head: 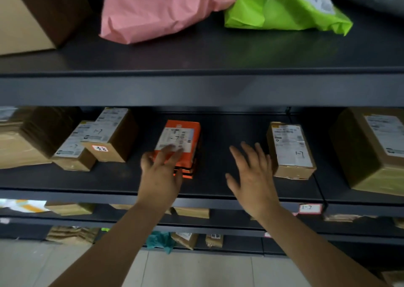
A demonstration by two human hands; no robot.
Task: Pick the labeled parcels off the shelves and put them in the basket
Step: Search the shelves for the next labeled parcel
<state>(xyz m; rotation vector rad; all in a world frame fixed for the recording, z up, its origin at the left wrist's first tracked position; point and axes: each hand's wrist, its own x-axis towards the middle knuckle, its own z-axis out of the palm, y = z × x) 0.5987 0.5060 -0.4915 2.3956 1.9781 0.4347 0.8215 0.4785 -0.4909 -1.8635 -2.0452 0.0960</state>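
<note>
Matte dark metal shelf (207, 177), middle tier: a glossy orange rectangular carton with a white paper label (182, 138) lies flat. The left hand (160, 173) rests on its near end, grip wide, fingers straight across the label. The right hand (251, 177) hovers just beside it, grip wide, fingers splayed, holding nothing, near a taped brown cardboard box (290, 151).

Middle shelf (220, 133), frame centre: bare deck runs from the orange box (188, 129) to the small brown box (290, 151) and is open to the front edge. The right hand (251, 177) is spread in this gap, just beside the brown box. There is a narrower bare strip between the orange box, which has the left hand (161, 173) on it, and the labelled brown boxes (111, 133) at centre left. The upper shelf beam (196, 89) caps the opening. A large box (371, 151) blocks the right edge.
</note>
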